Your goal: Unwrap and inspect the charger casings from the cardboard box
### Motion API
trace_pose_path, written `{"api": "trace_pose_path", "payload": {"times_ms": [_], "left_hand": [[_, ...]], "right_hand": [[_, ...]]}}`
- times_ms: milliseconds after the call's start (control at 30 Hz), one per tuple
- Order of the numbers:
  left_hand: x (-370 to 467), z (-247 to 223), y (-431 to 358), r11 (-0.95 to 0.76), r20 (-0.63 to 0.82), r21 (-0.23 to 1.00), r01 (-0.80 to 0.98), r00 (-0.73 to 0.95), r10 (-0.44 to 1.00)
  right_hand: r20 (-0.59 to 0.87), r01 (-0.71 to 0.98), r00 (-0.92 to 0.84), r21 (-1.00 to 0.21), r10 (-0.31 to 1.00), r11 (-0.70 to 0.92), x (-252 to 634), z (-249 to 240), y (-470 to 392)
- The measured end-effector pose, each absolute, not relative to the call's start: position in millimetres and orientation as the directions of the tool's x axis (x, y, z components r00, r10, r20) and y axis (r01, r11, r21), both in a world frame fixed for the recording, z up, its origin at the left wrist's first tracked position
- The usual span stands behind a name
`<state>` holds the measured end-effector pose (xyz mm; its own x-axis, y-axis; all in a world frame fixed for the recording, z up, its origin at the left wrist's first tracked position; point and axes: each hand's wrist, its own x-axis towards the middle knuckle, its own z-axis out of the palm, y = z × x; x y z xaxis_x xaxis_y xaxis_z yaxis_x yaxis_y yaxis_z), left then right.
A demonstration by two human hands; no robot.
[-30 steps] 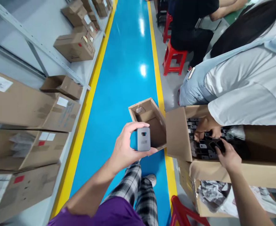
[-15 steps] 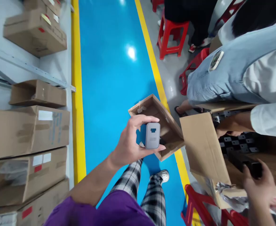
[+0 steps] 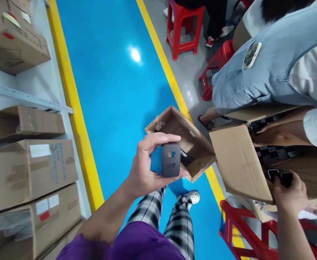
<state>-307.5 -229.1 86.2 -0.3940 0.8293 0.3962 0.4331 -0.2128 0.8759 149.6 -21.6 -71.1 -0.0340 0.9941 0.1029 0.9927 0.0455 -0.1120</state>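
Left hand [image 3: 144,166] grip is clamped around a small dark grey plug block [image 3: 170,160], thumb under it, fingers over the top, cutout face turned up toward the camera. Block sits in the air, just this side of a small open cardboard box [image 3: 185,139] on the blue floor [image 3: 115,79].

Right hand [image 3: 290,195] grip is closed on another dark piece [image 3: 281,177], held at the near edge of the big open carton [image 3: 239,166]. More dark parts [image 3: 272,155] lie in rows inside that carton, beyond the grip.

Progress, judging by layout: one block is out and in hand, a second is being lifted out. Small box looks nearly bare, maybe one dark item [image 3: 185,158] inside, just past the left grip. Plenty left in the carton, so early or mid run.

A co-worker's arm [image 3: 277,131] reaches into the same carton from the far side.

Hard to read:
- right-hand piece mostly covered by fingers, shape unclear
- marking on the block face too small
- carton contents cut off by flap and co-worker's arm
- cartons [image 3: 28,169] stacked well off to the left of the left grip, contents hidden
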Motion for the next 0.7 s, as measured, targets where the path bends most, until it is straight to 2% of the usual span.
{"api": "trace_pose_path", "payload": {"times_ms": [200, 433, 567, 700], "left_hand": [[-314, 77, -239, -0.287, 0.449, 0.851, 0.44, -0.324, 0.833], [-312, 70, -252, -0.32, 0.44, 0.865, 0.387, -0.276, 0.855], [-309, 68, -258, -0.348, 0.478, 0.843, 0.41, -0.276, 0.834], [-309, 67, -261, -0.372, 0.508, 0.819, 0.437, -0.249, 0.825]], "right_hand": [[0.107, 0.995, -0.01, -0.099, 0.994, 0.02, 154, -75, -23], [0.087, 0.996, 0.002, -0.093, 0.996, 0.006, 156, -76, -22], [0.126, 0.992, 0.072, -0.112, 0.989, -0.058, 159, -82, -17], [0.161, 0.99, 0.051, -0.136, 0.986, -0.029, 165, -89, -13]]}}
